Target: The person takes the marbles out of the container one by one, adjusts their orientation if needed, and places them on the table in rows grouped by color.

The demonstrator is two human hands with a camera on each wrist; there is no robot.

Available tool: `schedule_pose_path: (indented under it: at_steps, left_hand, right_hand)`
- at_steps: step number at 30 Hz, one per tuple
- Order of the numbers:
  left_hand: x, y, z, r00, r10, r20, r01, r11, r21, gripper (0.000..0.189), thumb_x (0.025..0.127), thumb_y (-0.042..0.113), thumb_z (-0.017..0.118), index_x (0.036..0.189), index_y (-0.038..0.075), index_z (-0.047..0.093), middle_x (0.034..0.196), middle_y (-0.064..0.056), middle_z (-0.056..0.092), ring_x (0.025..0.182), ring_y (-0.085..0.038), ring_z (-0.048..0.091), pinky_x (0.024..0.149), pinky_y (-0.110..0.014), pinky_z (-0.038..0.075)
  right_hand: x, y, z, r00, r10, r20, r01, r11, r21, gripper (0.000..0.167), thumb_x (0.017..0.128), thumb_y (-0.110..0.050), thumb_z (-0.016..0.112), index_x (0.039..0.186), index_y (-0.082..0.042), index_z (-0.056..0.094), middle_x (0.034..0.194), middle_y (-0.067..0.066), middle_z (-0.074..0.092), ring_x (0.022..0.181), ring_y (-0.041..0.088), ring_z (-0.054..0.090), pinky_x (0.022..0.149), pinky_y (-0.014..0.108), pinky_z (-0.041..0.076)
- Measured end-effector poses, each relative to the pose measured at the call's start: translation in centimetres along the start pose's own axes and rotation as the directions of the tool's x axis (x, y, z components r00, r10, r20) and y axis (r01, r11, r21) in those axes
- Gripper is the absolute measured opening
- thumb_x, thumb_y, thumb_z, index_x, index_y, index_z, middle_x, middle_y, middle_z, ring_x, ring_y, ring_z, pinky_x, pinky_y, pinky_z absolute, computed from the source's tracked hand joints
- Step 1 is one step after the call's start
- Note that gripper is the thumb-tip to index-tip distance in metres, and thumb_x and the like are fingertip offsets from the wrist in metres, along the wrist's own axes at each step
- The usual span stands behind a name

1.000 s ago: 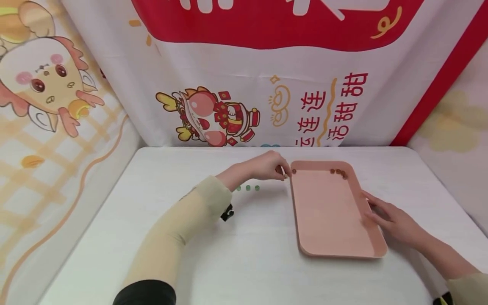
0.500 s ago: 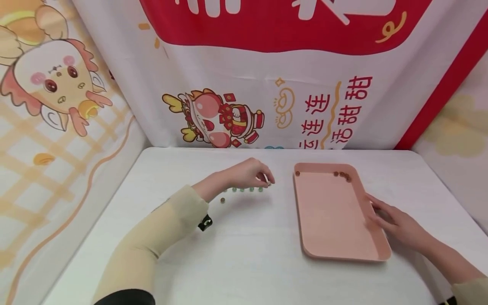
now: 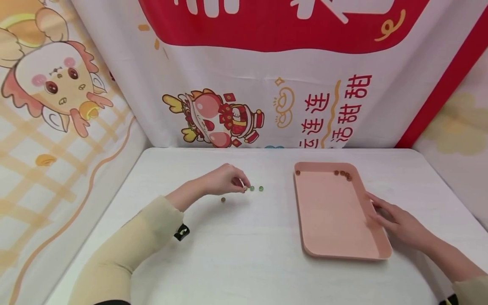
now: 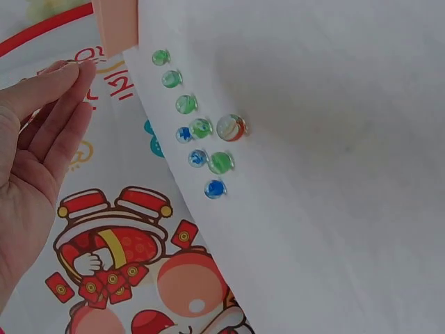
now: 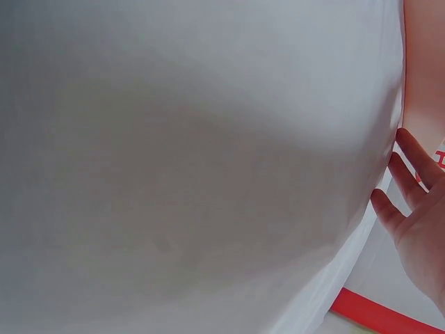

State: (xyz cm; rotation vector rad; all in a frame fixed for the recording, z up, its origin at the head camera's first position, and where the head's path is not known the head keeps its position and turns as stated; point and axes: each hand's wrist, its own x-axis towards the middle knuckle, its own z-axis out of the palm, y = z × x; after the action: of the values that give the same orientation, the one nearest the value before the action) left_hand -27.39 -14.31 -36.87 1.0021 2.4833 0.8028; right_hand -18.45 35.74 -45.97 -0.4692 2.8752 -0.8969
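In the head view my left hand [image 3: 225, 180] is over a row of small glass marbles on the white table, its thumb and finger tips close together. The left wrist view shows no object between the fingers of this hand [image 4: 49, 125]. Green marbles [image 4: 185, 104], blue-patterned marbles [image 4: 215, 188] and a bigger clear marble with an orange swirl [image 4: 231, 128] lie on the cloth. To the right is a shallow pink tray [image 3: 331, 220] with several brownish marbles [image 3: 342, 173] in its far corners. My right hand [image 3: 400, 224] touches its right side with fairly straight fingers [image 5: 411, 149].
A white cloth covers the table [image 3: 228, 262]. Behind it hangs a printed red-and-white backdrop [image 3: 236, 72], and a patterned cloth wall [image 3: 49, 169] rises on the left. A lone brownish marble [image 3: 223, 199] sits in front of the row.
My left hand has moved from the tray's far left corner leftward over the marble row. The right hand stays at the tray, and the tray's marbles look the same.
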Motion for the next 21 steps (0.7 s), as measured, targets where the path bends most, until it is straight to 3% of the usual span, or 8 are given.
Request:
schedule_pose_path:
  at_steps: [9,21]
  left_hand:
    - [-1.7,-2.1,-0.5,0.996,-0.082,-0.023,0.083,0.996,0.042,0.018,0.089,0.007,0.071,0.106,0.006,0.073,0.096,0.003,0.069,0.088,-0.012,0.062,0.081,-0.027,0.052]
    - [-1.0,-3.7,1.5,0.989,-0.145,0.030,0.143,0.988,0.064,0.013,0.088,0.007,0.072,0.100,0.012,0.074,0.090,0.005,0.066,0.080,-0.014,0.059,0.072,-0.026,0.052]
  right_hand:
    - [0.0,-0.3,-0.1,1.000,0.019,0.018,-0.020,1.000,0.021,0.073,0.096,-0.032,0.061,0.154,-0.009,0.023,0.148,0.029,0.033,0.129,0.051,0.034,0.094,0.070,0.031]
    - [0.2,-0.3,0.0,0.999,0.038,0.020,-0.038,0.999,0.027,0.073,0.097,-0.035,0.060,0.154,-0.009,0.024,0.148,0.030,0.033,0.130,0.051,0.033,0.094,0.071,0.030]
